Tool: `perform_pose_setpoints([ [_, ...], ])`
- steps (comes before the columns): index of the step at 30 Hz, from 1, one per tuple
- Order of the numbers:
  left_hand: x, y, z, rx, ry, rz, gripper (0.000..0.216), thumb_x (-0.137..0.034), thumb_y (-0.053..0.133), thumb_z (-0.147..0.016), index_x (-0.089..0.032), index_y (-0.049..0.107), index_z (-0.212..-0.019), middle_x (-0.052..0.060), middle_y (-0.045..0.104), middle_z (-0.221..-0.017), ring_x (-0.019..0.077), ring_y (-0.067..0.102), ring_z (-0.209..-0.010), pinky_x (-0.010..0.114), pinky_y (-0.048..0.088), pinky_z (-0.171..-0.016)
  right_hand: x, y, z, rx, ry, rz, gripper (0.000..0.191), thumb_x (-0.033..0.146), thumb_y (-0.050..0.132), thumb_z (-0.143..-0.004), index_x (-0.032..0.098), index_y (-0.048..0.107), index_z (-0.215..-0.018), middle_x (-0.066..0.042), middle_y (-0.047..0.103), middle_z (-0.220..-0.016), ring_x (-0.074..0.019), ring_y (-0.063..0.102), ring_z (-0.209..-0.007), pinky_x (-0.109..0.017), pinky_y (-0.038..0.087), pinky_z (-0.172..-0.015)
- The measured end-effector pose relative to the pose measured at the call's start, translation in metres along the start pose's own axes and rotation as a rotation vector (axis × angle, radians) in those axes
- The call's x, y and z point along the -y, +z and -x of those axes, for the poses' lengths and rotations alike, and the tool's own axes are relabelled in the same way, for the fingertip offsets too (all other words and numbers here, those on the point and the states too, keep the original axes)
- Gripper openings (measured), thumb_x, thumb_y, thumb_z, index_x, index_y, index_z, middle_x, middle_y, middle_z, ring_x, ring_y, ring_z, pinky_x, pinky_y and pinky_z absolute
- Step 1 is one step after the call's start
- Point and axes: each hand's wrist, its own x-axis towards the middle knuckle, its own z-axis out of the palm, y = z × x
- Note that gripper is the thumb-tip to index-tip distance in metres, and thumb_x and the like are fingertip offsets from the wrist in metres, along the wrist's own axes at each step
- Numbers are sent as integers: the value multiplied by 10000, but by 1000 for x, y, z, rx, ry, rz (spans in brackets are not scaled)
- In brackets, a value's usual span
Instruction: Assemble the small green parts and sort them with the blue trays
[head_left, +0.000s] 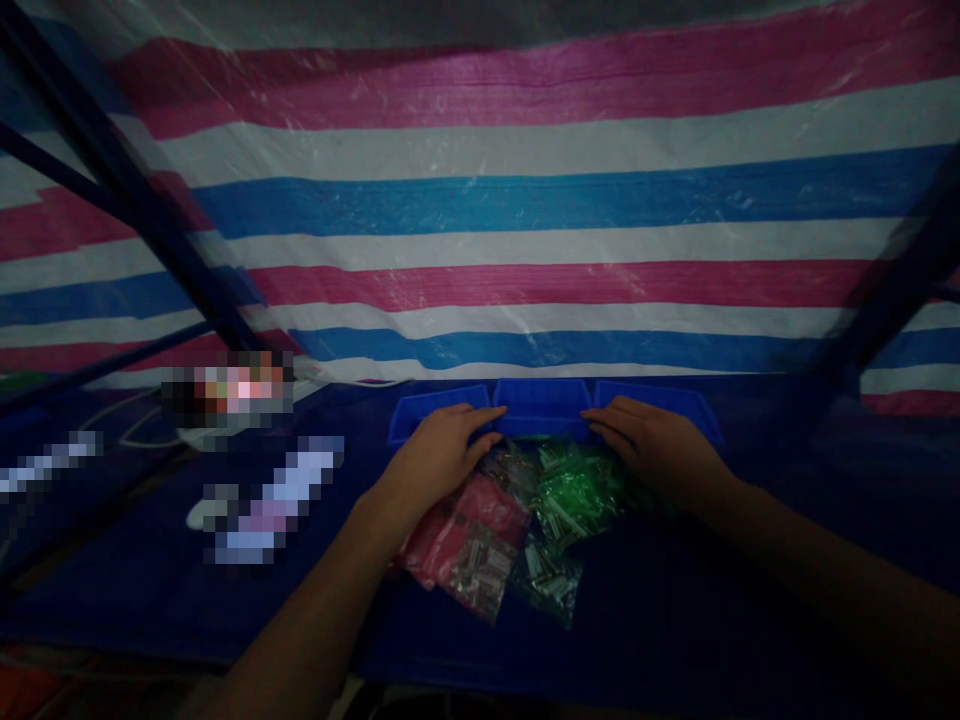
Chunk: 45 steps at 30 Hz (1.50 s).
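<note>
Both my hands are at the row of three shallow blue plastic bins along the back of the dark blue table (645, 620). Left hand (450, 440): loosely spread, index finger and thumb apart, at the inner end of the left bin (420, 406) and near the corner of the middle bin (541, 398). Right hand (649, 440): fingers half bent, tips at the middle bin's other front corner, palm in front of the right bin (694, 408). Can't tell if either is pinching a rim or just resting on it.

To handle these well, I'd load both corners evenly so the middle one doesn't skew, and keep wrists high: the pink plastic bag (487, 500) and green plastic bag (574, 495) lie right below, and could snag.
</note>
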Motion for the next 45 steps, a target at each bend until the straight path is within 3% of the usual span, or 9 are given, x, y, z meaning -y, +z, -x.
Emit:
perform_pose_setpoints([
  [11,15,-4,-11,-18,100,55,318,-298,514,-1046,-245,724,-1279,61,746,-1211,213,688,-1113,375,503,-1040,3,-2,-6,1,-11,-33,338,271,434,-1075,244,701,-1281,-77,765,-1145,-240,737,-1025,-396,600,-913],
  [22,20,-3,-4,32,70,75,402,-333,478,-1064,-323,611,-1443,22,709,-1373,213,691,-1216,395,497,-1097,2,-1,-4,2,0,-41,330,286,456,-1079,252,682,-1319,-66,761,-1177,-235,738,-1048,-397,597,-936],
  [27,21,-2,-2,33,58,55,396,-326,480,-1068,-316,614,-1440,33,725,-1340,218,690,-1191,410,500,-1092,3,-2,-5,-5,-18,-45,326,263,461,-1073,240,695,-1299,-72,766,-1171,-230,743,-1030,-390,608,-911],
  [31,21,-1,-3,-46,103,9,368,-289,545,-1027,-301,671,-1373,62,701,-1255,222,661,-1151,418,518,-1070,2,2,-7,-15,-33,-37,314,267,472,-1072,233,701,-1284,-72,766,-1169,-235,741,-1035,-393,610,-907],
  [35,20,1,-3,-166,157,-32,371,-255,602,-979,-279,694,-1337,87,592,-1359,267,569,-1280,474,474,-1133,0,5,-7,-20,-48,-37,309,284,479,-1077,245,698,-1290,-62,766,-1152,-235,741,-1018,-402,608,-905],
  [41,13,-1,-2,-180,201,32,381,-137,555,-960,-257,706,-1290,65,644,-1281,232,597,-1214,443,483,-1124,3,0,-4,-63,-59,2,322,312,494,-1070,233,685,-1318,-84,758,-1157,-261,721,-1041,-437,590,-934],
  [45,-3,-5,-2,-220,241,64,266,-241,582,-994,-235,737,-1210,71,663,-1248,239,598,-1196,460,470,-1116,8,-3,-4,-127,-42,-17,374,373,514,-1058,185,657,-1349,-118,747,-1150,-293,700,-1064,-471,583,-940],
])
